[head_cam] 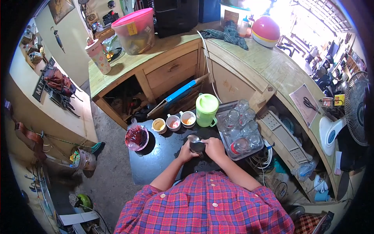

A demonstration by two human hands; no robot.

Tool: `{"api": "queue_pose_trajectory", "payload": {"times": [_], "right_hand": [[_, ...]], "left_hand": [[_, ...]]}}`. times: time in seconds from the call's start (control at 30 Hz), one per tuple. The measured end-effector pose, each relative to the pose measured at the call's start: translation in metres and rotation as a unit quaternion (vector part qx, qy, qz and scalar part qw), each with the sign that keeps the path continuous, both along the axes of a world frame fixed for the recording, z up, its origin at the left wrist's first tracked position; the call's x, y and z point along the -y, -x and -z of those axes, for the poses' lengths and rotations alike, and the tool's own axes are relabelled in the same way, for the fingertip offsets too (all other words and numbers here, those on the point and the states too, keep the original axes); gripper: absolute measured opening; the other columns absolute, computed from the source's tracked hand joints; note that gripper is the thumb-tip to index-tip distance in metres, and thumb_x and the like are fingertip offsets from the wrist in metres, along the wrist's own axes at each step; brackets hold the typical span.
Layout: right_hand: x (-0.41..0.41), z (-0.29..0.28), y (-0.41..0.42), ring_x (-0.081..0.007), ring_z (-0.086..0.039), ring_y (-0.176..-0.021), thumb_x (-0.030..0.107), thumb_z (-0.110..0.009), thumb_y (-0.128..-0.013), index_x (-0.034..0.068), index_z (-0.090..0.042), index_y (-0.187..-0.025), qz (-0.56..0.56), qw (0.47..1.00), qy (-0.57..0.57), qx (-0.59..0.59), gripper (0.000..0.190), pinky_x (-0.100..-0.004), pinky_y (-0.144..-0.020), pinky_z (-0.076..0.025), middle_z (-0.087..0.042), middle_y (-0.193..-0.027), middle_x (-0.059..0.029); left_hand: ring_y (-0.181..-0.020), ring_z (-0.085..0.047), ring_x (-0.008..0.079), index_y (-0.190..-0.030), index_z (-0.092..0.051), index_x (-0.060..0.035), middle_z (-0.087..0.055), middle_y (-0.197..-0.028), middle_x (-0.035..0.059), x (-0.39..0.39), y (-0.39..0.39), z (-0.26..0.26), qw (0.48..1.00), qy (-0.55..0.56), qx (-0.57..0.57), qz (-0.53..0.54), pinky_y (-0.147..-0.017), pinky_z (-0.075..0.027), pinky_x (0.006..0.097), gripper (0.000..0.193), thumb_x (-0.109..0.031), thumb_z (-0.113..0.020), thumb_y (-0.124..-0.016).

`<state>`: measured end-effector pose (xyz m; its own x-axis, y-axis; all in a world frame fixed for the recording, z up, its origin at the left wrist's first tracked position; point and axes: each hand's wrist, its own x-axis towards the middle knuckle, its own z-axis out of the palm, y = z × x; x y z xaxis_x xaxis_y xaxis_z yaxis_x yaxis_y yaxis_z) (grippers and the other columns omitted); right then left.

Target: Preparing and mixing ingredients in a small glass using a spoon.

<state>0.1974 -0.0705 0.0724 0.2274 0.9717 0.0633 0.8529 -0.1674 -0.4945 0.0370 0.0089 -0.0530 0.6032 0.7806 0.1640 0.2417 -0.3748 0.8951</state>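
My left hand is wrapped around a dark-looking glass at the near part of the black table. A metal spoon is pinched in my right hand, its bowl over the glass's rim. What the glass contains is too dark to tell. Beyond my hands stands a light-green lidded pitcher. Left of it are three small cups, one with yellow contents, one with pinkish contents and one with orange contents. A pink-rimmed bowl holds something dark red in plastic.
At right, a clear tray carries several upturned glasses. A wooden counter curves around the table, bearing a pink-lidded tub, a tumbler, scissors and a fan. A white cable hangs down its front.
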Motion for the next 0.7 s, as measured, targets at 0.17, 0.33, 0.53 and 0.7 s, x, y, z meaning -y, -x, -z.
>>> {"api": "queue_pose_trajectory", "payload": {"times": [0.17, 0.33, 0.53, 0.7], "right_hand": [[0.015, -0.024, -0.013, -0.0339, -0.065, -0.073, 0.011, -0.058, -0.073, 0.02, -0.077, -0.089, -0.016, 0.993, 0.115, -0.007, 0.026, -0.0435, -0.07, -0.054, -0.068, -0.079, -0.0148], [0.009, -0.009, 0.007, -0.034, -0.067, -0.078, 0.013, -0.062, -0.074, 0.014, -0.076, -0.088, -0.061, 0.991, 0.097, -0.066, 0.02, -0.0419, -0.075, -0.054, -0.069, -0.083, -0.0165], [0.004, -0.011, -0.002, -0.0345, -0.067, -0.078, 0.009, -0.064, -0.075, 0.007, -0.075, -0.086, -0.043, 0.989, 0.025, -0.137, 0.016, -0.0419, -0.076, -0.053, -0.068, -0.081, -0.0188], [0.005, -0.006, -0.026, -0.0361, -0.063, -0.081, 0.002, -0.062, -0.075, 0.002, -0.074, -0.085, 0.04, 0.995, -0.052, -0.07, 0.016, -0.0435, -0.077, -0.051, -0.065, -0.08, -0.0194]], "left_hand": [[-0.111, -0.056, 0.0256, -0.124, -0.05, -0.0053, -0.057, -0.116, 0.0093, 0.0, 0.005, -0.005, 0.997, 0.071, 0.012, 0.009, -0.098, -0.043, 0.0349, 0.081, -0.01, -0.087, -0.052], [-0.112, -0.06, 0.0303, -0.122, -0.05, -0.0082, -0.063, -0.117, 0.0133, -0.005, 0.001, -0.002, 1.0, 0.0, 0.021, 0.018, -0.092, -0.049, 0.0391, 0.073, -0.025, -0.085, -0.061], [-0.111, -0.061, 0.0303, -0.123, -0.049, -0.0078, -0.062, -0.118, 0.0137, -0.003, 0.004, 0.006, 0.998, 0.063, -0.019, -0.01, -0.092, -0.049, 0.0391, 0.078, -0.024, -0.087, -0.057], [-0.114, -0.059, 0.0298, -0.121, -0.05, -0.007, -0.061, -0.118, 0.0134, -0.001, -0.001, -0.007, 0.998, 0.057, 0.003, 0.005, -0.094, -0.047, 0.0382, 0.08, -0.015, -0.087, -0.05]]}}
